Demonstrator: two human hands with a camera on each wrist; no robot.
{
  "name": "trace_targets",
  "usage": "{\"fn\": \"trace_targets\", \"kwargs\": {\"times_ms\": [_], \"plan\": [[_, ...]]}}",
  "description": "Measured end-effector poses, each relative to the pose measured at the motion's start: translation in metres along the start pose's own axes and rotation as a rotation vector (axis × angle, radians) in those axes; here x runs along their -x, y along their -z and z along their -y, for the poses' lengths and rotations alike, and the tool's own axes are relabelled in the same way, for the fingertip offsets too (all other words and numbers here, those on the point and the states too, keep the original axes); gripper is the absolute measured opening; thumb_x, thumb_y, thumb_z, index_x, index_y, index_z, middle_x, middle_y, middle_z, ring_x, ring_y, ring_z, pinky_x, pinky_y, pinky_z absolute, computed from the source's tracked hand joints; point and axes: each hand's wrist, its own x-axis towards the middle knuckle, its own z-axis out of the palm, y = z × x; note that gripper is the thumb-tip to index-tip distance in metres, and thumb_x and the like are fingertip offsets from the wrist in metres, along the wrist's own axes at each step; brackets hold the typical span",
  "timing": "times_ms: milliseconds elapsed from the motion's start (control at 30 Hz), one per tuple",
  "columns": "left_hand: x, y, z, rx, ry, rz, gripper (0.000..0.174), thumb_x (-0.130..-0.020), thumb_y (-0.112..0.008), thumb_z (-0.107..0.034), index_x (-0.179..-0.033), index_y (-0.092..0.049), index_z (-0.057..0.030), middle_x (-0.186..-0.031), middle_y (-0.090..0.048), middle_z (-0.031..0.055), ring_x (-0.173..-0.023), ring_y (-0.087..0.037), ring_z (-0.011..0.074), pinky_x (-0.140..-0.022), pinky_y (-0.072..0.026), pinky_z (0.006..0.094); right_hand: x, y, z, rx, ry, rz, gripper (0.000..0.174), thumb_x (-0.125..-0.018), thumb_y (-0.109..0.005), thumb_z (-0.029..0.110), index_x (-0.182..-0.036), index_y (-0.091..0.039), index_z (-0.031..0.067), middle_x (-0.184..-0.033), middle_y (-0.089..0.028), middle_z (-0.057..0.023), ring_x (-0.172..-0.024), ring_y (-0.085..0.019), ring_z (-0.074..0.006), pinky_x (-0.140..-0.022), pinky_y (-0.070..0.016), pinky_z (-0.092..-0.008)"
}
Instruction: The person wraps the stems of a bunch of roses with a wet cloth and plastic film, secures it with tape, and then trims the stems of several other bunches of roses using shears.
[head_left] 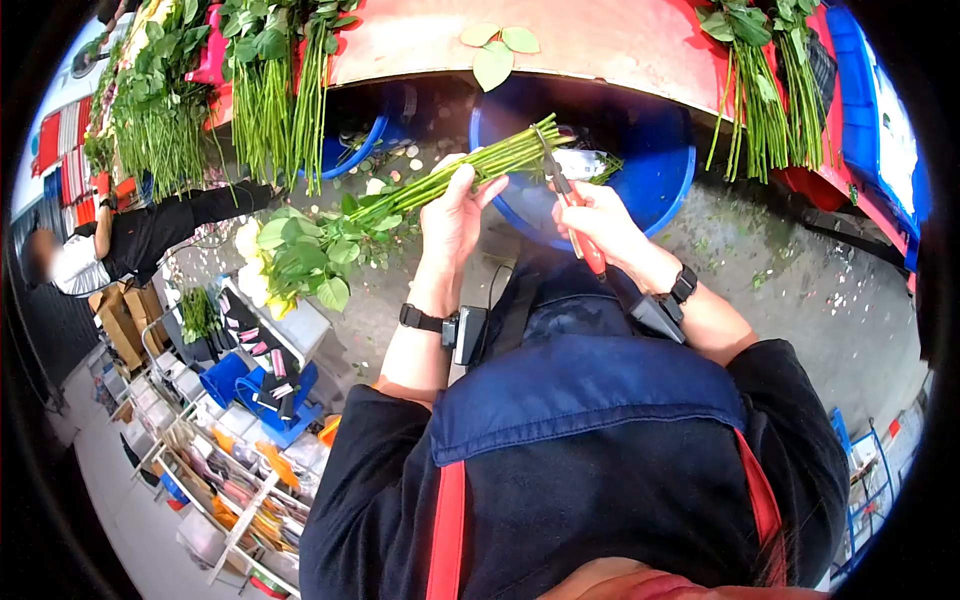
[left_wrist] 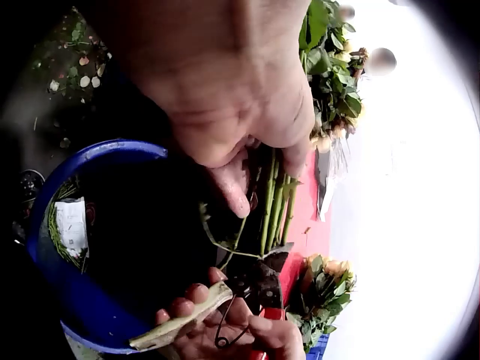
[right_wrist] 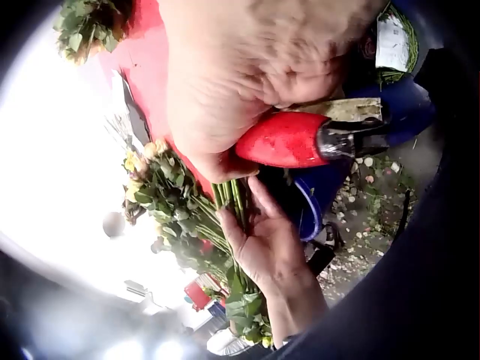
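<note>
My left hand [head_left: 452, 222] grips a bunch of leafy flowers [head_left: 400, 200] by its green stems, the pale yellow heads pointing left and the stem ends right. In my right hand [head_left: 610, 225] is a pair of pruning shears [head_left: 592, 252], one handle red and the other worn pale. Their dark blades cross the stems close to the ends. The left wrist view shows the fingers of my left hand [left_wrist: 247, 120] around the stems [left_wrist: 274, 214], just above the shears [left_wrist: 259, 289]. In the right wrist view, my right hand [right_wrist: 255, 67] covers part of the red handle [right_wrist: 289, 140].
Below the stem ends stands a blue bucket [head_left: 683, 185] with cut stems and a white label inside. A red table [head_left: 400, 45] lies ahead, with stem bunches [head_left: 265, 110] overhanging its edge. Another blue bucket [head_left: 362, 158] is under it. One person [head_left: 90, 250] stands at left.
</note>
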Motion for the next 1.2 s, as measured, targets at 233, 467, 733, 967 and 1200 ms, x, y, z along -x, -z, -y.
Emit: {"fn": "trace_targets", "kwargs": {"times_ms": [233,467,733,967,1200], "plan": [[0.001,0.002,0.004,-0.008,-0.048,-0.158,0.026,-0.089,-0.063,-0.013,-0.112,-0.055,-0.004,-0.113,-0.062,0.0113,-0.098,-0.064,0.0271,-0.087,-0.0536,0.0435,0.001,-0.003,-0.002,-0.039,-0.136,-0.059,0.041,-0.084,-0.06,0.014,-0.12,-0.052,-0.004,-0.074,-0.059,-0.0021,-0.06,-0.056,-0.0094,-0.054,-0.0483,-0.0252],[-0.01,0.012,-0.011,0.112,-0.143,-0.225,0.025,-0.091,-0.061,-0.014,-0.112,-0.054,-0.0029,-0.112,-0.062,0.0173,-0.1,-0.063,0.0312,-0.089,-0.0545,0.0442,0.008,-0.001,-0.005,-0.08,-0.148,0.047,0.047,-0.084,-0.064,0.02,-0.124,-0.049,-0.0004,-0.094,-0.059,-0.0029,-0.08,-0.056,-0.0087,-0.066,-0.0471,-0.0246],[0.005,-0.008,0.0,0.084,0.023,-0.113,0.028,-0.091,-0.061,-0.019,-0.116,-0.052,-0.0088,-0.113,-0.062,0.014,-0.098,-0.064,0.0343,-0.085,-0.0541,0.0503,-0.012,-0.003,0.02,-0.025,-0.051,0.087,0.035,-0.082,-0.066,0.026,-0.105,-0.056,0.0012,-0.091,-0.058,-0.0027,-0.083,-0.053,-0.0097,-0.078,-0.0421,-0.0247],[-0.006,-0.044,-0.002,-0.081,0.015,-0.117,0.029,-0.092,-0.059,-0.016,-0.117,-0.051,-0.0044,-0.109,-0.062,0.0141,-0.092,-0.065,0.0315,-0.079,-0.0553,0.0447,-0.003,0.028,-0.003,-0.095,-0.036,-0.077,0.026,-0.084,-0.059,0.012,-0.105,-0.058,-0.0041,-0.082,-0.06,-0.0038,-0.057,-0.056,-0.0084,-0.054,-0.0484,-0.0222],[-0.014,-0.203,0.007,-0.545,0.168,0.291,0.021,-0.087,-0.063,-0.01,-0.104,-0.062,0.0025,-0.085,-0.066,0.0107,-0.064,-0.064,0.0157,-0.054,-0.053,0.0243,0.076,0.101,0.02,0.239,-0.117,-0.222,0.02,-0.084,-0.066,0.018,-0.093,-0.058,0.0013,-0.072,-0.058,-0.0017,-0.06,-0.056,-0.0085,-0.053,-0.0455,-0.0241]]}}
